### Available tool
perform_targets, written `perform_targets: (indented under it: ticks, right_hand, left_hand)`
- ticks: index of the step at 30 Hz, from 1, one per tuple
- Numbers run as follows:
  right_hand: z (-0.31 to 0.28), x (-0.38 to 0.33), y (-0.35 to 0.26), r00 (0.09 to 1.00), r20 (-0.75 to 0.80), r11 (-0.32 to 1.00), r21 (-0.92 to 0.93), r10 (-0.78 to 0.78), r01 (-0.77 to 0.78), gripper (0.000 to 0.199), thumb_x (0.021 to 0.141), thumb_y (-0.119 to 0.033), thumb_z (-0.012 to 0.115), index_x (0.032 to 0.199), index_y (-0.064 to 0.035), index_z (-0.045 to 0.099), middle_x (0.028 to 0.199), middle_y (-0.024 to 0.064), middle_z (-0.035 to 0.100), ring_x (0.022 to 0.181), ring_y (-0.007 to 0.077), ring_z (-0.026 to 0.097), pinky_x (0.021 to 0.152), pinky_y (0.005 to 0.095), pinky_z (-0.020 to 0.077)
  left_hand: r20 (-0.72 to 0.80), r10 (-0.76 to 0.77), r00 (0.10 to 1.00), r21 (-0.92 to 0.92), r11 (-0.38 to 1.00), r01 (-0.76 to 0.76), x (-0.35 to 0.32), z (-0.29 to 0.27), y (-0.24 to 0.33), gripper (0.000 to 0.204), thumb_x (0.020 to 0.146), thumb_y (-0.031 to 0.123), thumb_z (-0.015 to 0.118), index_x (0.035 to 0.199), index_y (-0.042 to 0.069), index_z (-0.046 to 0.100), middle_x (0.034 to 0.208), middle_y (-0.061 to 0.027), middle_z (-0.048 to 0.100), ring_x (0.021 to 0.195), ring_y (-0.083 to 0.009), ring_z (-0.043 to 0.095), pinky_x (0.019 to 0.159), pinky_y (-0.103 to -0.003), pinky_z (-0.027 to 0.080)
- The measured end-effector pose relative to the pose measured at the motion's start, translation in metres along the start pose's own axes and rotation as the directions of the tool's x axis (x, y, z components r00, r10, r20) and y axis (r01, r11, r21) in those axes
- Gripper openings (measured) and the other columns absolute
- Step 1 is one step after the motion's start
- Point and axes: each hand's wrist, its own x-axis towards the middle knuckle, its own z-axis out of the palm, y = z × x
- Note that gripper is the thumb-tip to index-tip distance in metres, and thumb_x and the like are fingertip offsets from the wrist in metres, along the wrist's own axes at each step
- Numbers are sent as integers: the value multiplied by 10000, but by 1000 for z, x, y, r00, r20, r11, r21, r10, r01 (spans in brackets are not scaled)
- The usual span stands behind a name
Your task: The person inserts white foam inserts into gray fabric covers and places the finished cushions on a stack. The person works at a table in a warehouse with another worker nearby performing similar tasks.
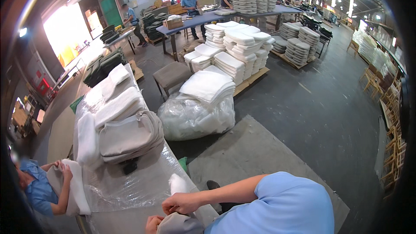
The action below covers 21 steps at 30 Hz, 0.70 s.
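Observation:
At the lower edge, a grey fabric cushion cover (181, 224) lies bunched between my two hands. My right hand (181, 203) is closed on its upper edge, with the arm reaching in from the right. Beside it my left hand (153, 224) grips the cover's left side, partly cut off by the picture's edge. White wadding (178, 184) sticks up just beyond my right hand; how far it runs into the cover is hidden. Farther up the plastic-wrapped table (117, 195) sits a stack of folded grey covers (125, 138), next to folded white padding (118, 106).
At the left a co-worker (39, 186) holds a grey cover with white padding. Beyond the table stand a clear bag of padding (197, 119), a grey stool (172, 76) and piled white cushions (242, 45) on pallets. Wooden chair frames (390, 147) line the right side.

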Motion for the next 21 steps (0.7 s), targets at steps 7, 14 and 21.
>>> perform_targets:
  ticks: [7, 14, 21]
  right_hand:
    - [0, 8, 15, 999, 31, 997, -71, 32, -30, 95, 956, 13, 603, 1036, -34, 625, 932, 112, 682, 876, 247, 625, 782, 377, 487]
    - [0, 5, 19, 999, -2, 999, -31, 37, -37, 134, 913, -7, 603, 1031, -46, 651, 898, 85, 685, 857, 210, 641, 758, 369, 504]
    - [-3, 1, 9, 997, -25, 996, 56, 76, -74, 190, 852, -21, 611, 1036, -45, 651, 870, 62, 661, 825, 184, 625, 726, 354, 500]
  left_hand:
    - [234, -70, 970, -174, 978, 112, 3, 7, -5, 237, 1000, 129, 715, 1204, 16, 672, 1068, -61, 709, 909, -127, 649, 812, -321, 557]
    - [248, -45, 968, -252, 962, 109, 8, 1, -21, 284, 991, 123, 717, 1242, 9, 648, 1092, -71, 705, 908, -125, 654, 820, -318, 563]
    - [-11, 234, 972, -476, 854, -210, 44, -30, -61, 333, 983, 117, 718, 1281, 2, 625, 1117, -81, 701, 907, -122, 660, 827, -315, 569]
